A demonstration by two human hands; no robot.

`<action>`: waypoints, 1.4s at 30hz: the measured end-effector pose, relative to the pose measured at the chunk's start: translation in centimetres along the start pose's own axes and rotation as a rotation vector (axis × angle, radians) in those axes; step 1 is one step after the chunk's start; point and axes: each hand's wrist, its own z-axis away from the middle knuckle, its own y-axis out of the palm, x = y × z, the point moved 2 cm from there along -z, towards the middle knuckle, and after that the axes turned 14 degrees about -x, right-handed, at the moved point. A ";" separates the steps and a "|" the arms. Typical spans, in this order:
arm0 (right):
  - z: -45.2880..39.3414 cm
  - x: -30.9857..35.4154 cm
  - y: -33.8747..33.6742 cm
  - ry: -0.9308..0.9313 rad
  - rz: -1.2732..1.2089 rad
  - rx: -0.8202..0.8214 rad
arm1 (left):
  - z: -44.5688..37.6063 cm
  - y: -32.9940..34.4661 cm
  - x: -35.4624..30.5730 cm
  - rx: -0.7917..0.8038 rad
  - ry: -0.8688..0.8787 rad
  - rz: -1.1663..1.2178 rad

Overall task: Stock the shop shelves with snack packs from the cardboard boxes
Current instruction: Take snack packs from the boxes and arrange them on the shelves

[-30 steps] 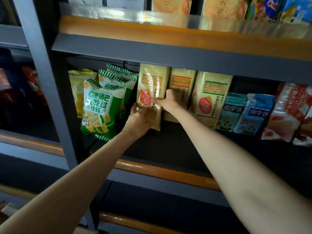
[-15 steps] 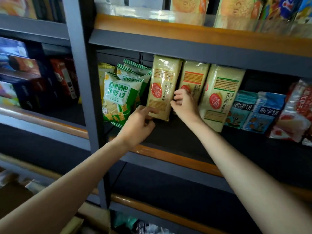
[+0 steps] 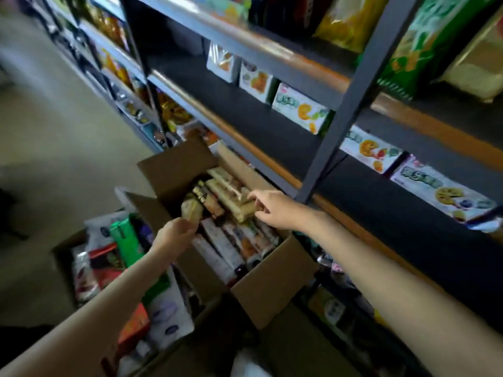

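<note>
At frame centre, inside the open cardboard box (image 3: pixel 261 289), the left hand (image 3: pixel 174 236) curls its fingers round a dark snack pack (image 3: pixel 193 205); the right hand (image 3: pixel 275 209) pinches a beige pack (image 3: pixel 234 198).

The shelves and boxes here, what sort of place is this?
Most likely a small shop's snack aisle during restocking: long metal shelves carry rows of boxed snacks, and open cardboard boxes of packs sit on the floor beside them.

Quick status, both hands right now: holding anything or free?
Left hand: grips a dark and gold snack pack above the open cardboard box.
Right hand: fingers pinch a beige pack in the same box.
</note>
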 end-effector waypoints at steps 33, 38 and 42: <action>-14.9 -6.6 17.0 0.887 -0.296 -0.020 | -12.7 4.8 2.9 0.212 -0.250 0.044; -10.6 -5.5 11.8 0.910 -0.694 0.009 | -10.1 4.2 0.0 0.108 -0.402 0.243; -4.8 -2.6 6.5 0.781 -0.721 -0.082 | -6.6 3.2 -2.4 0.353 -0.391 0.373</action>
